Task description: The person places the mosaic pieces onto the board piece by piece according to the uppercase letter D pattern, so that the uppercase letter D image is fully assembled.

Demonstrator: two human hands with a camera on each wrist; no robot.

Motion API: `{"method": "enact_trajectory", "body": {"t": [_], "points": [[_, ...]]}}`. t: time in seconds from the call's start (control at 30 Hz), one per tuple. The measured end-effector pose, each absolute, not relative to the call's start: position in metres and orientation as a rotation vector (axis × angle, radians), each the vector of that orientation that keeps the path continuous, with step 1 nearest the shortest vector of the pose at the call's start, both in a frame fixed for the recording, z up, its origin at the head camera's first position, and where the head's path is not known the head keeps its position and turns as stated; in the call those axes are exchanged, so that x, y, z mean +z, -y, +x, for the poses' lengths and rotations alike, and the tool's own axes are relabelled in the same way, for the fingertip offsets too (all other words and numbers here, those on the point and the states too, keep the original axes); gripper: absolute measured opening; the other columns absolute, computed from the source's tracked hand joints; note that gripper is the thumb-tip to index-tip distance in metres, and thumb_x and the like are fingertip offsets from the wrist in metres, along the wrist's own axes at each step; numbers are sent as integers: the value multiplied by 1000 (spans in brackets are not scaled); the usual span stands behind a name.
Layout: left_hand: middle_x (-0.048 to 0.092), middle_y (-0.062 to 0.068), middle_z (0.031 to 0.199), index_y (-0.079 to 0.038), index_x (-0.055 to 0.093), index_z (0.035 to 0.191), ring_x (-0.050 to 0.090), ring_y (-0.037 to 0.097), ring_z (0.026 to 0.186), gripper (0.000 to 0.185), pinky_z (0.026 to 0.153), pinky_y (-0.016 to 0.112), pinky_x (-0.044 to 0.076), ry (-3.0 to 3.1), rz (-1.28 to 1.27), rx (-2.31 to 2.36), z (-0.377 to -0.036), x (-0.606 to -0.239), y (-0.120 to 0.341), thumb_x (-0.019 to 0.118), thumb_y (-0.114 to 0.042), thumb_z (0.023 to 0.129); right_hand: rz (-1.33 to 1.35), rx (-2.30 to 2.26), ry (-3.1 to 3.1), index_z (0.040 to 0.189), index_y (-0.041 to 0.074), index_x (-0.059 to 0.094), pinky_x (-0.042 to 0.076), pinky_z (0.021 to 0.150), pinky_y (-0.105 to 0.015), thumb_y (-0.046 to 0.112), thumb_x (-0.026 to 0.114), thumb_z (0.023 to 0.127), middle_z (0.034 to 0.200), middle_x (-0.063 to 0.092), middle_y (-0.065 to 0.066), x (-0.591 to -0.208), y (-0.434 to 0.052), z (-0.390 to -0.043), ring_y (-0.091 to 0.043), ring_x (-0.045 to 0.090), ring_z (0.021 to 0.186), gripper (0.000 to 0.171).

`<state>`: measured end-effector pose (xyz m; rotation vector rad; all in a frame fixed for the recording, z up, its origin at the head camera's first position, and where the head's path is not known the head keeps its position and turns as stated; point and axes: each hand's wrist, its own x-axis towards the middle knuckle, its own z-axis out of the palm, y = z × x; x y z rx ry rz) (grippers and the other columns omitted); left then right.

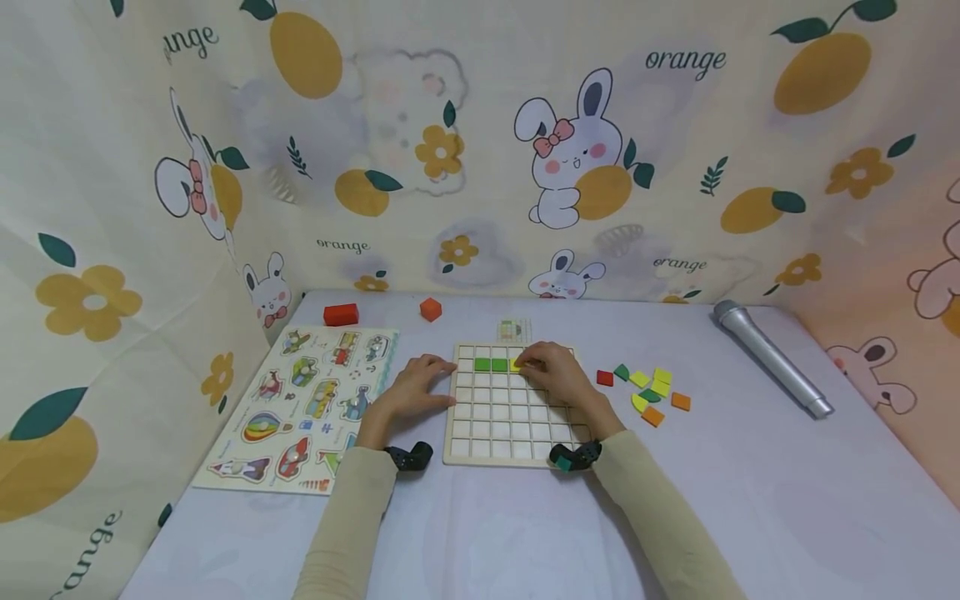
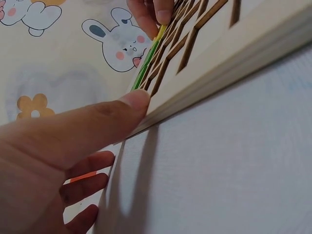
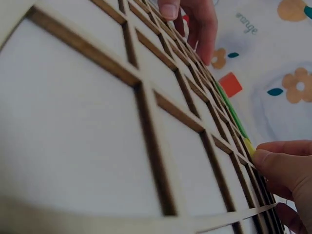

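A wooden grid board (image 1: 448, 433) lies on the table, its cells framed by thin raised strips. Two green square tiles (image 1: 491, 365) sit side by side in its second row from the back. Just right of them, my right hand (image 1: 558, 372) pinches a yellow tile (image 3: 249, 146) between thumb and finger, at the neighbouring cell. At the board's left side, my left hand (image 1: 412, 387) touches the edge, the thumb (image 2: 134, 100) on the frame and the other fingers loosely spread.
Right of the board lie loose red, green, yellow and orange pieces (image 1: 652, 415). A silver microphone (image 1: 776, 358) lies farther right. A picture puzzle board (image 1: 258, 450) is at left, with a red block (image 1: 341, 314) and an orange-red block (image 1: 431, 309) behind. A small pattern card (image 1: 513, 329) lies behind the grid.
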<state>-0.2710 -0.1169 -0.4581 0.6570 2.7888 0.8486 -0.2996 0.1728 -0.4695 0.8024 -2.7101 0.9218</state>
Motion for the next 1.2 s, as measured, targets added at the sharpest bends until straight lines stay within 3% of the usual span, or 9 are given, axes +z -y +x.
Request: {"method": "enact_trajectory", "body": {"t": [0.37,0.57,0.7,1.2], "points": [[42,10,137,-16,47,137,34,28,128,62,107,46,31,-2796,674,832,-273,-460,117,71,-32,82,794,949,2690,99,10,73,45,65,-30,12,67,86,100,63,-5,-470,-174,-297,-18,52,81,15],[42,9,137,-16,47,136,34,28,129,62,107,46,31,-2790,674,841,-272,-459,117,71,-32,81,766,957,2665,108,5,68,50,80,-41,10,67,85,106,60,-12,-463,-193,-297,-27,54,96,24],[42,9,138,-16,47,136,34,28,129,62,107,46,30,-2789,676,846,-272,-459,118,71,-32,82,638,953,2701,110,5,67,46,86,-48,9,65,87,109,59,-14,-456,-219,-295,-31,53,103,23],[41,7,138,-18,47,137,33,26,130,62,108,46,30,-2781,661,856,-274,-462,118,70,-34,82,179,923,2917,116,3,63,47,88,-49,19,63,90,112,57,-17,-449,-303,-274,-32,49,101,31]]}}
